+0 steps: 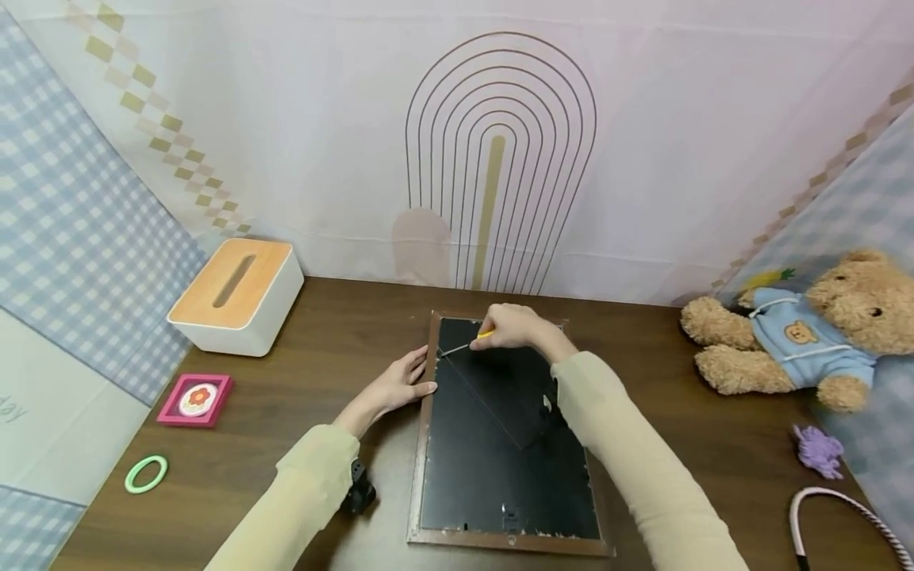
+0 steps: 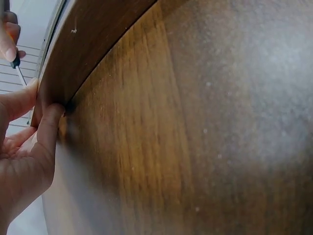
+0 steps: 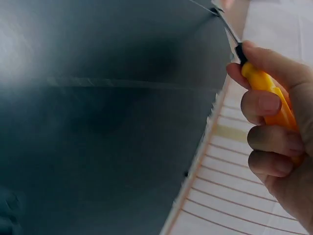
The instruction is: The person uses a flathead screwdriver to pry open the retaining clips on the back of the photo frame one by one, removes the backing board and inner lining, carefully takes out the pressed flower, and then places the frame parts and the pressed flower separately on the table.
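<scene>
Brown bench (image 1: pixel 328 341): my right grip (image 1: pixel 516 327) clasps the screwdriver (image 3: pixel 266 88), left grip (image 1: pixel 391 388) pinches the frame (image 1: pixel 421 452); likely screwdriving, wanting steady pressure next.

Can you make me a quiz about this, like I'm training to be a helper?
1. What does the right grip hold?
2. True or false: the fluffy tan teddy bear wears a blue top.
3. The left grip touches: A) a purple knotted clump; B) a brown-rimmed, rectangular, black-backed frame; C) a white, wood-topped tissue box.

Key: 1. A yellow-handled, metal-shafted screwdriver. 2. True. 3. B.
</scene>
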{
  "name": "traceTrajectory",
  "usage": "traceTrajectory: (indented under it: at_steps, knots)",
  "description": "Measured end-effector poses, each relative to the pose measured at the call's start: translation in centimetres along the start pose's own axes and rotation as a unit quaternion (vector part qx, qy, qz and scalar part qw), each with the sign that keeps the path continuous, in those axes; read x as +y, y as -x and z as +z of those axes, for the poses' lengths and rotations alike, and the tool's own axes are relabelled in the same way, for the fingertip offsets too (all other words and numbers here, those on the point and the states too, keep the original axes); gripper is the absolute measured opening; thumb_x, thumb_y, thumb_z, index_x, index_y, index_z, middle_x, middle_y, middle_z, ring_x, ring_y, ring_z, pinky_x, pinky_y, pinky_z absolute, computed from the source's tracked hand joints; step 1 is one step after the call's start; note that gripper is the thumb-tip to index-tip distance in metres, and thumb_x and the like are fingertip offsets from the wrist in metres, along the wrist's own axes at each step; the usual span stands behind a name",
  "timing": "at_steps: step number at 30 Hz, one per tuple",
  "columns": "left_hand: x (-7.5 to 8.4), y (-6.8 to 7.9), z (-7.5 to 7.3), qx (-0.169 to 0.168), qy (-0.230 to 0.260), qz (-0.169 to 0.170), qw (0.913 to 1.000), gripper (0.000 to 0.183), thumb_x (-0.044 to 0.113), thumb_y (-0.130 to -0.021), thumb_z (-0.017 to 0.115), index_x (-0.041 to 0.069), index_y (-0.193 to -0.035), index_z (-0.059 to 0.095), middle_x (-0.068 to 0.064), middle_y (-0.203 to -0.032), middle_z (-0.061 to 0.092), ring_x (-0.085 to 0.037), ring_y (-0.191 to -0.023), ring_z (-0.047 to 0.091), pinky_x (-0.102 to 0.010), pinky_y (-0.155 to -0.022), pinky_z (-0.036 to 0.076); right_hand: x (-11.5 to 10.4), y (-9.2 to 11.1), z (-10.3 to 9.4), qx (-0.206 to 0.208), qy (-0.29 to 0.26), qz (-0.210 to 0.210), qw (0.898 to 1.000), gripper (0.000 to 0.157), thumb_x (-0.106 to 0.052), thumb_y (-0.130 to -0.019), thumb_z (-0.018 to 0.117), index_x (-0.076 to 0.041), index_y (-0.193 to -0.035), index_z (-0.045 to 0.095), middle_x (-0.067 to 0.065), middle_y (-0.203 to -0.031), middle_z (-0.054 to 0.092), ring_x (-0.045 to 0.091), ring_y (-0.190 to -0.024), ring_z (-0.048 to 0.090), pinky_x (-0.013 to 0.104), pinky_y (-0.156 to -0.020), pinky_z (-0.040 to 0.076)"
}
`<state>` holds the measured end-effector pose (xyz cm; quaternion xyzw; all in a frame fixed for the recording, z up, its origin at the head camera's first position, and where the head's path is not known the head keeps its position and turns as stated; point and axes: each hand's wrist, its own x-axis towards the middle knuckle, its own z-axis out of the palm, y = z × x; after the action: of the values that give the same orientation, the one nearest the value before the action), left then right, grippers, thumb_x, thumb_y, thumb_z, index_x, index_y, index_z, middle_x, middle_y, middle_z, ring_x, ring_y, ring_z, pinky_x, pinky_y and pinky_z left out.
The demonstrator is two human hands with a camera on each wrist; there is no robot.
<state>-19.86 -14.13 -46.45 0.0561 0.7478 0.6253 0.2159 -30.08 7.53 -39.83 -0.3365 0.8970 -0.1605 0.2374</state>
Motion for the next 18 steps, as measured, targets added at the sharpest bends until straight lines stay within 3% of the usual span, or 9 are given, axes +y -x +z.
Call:
traceTrajectory:
  at_steps: [4,7,9,13,18]
  knots:
    - [0.1,-0.2,0.0,0.003,-0.014,0.007,0.9999,0.073,-0.008,-0.088,0.054,-0.012,-0.144,0.008,-0.033,-0.150,0.010,-0.042,-0.140,0.016,-0.047,-0.112,0.025,-0.3,-0.5,-0.3,0.009,0.023,0.001,1.000,0.047,-0.036,-0.086,0.063,-0.019,-0.047,0.043,-0.009,-0.047,0.030,0.005,-0.044,0.023,0.019,-0.043,0.015]
    - [0.2,-0.1,-0.1,0.000,-0.027,0.001,0.9996,0.073,-0.006,-0.088,0.054,-0.011,-0.145,0.007,-0.033,-0.150,0.009,-0.042,-0.140,0.016,-0.047,-0.112,0.025,-1.5,-1.2,-0.7,0.016,0.087,0.004,0.996,0.041,-0.039,-0.084,0.064,-0.019,-0.051,0.052,-0.011,-0.048,0.037,0.005,-0.045,0.030,0.018,-0.042,0.020]
    - [0.3,-0.1,-0.1,-0.003,-0.032,0.001,0.9995,0.073,-0.005,-0.089,0.053,-0.011,-0.145,0.006,-0.033,-0.150,0.009,-0.042,-0.140,0.015,-0.048,-0.112,0.025,-3.1,-1.9,-1.5,0.018,0.154,0.006,0.988,0.038,-0.041,-0.082,0.067,-0.017,-0.055,0.056,-0.010,-0.050,0.040,0.006,-0.048,0.034,0.020,-0.044,0.026]
    - [0.5,0.0,-0.1,-0.007,-0.037,0.008,0.9992,0.073,-0.006,-0.089,0.053,-0.011,-0.145,0.006,-0.033,-0.150,0.010,-0.043,-0.140,0.015,-0.049,-0.112,0.026,-7.0,-3.5,-3.0,-0.001,0.278,0.008,0.961,0.028,-0.041,-0.078,0.072,-0.017,-0.071,0.059,-0.008,-0.063,0.052,0.010,-0.058,0.043,0.027,-0.057,0.043]
    - [0.7,0.1,0.2,-0.002,-0.050,0.008,0.9987,0.072,-0.006,-0.088,0.054,-0.011,-0.144,0.009,-0.033,-0.150,0.012,-0.042,-0.139,0.018,-0.047,-0.111,0.029,-10.4,-4.5,-3.2,-0.032,0.335,0.019,0.942,0.027,-0.030,-0.077,0.074,-0.017,-0.097,0.063,-0.007,-0.088,0.066,0.012,-0.075,0.057,0.037,-0.081,0.051]
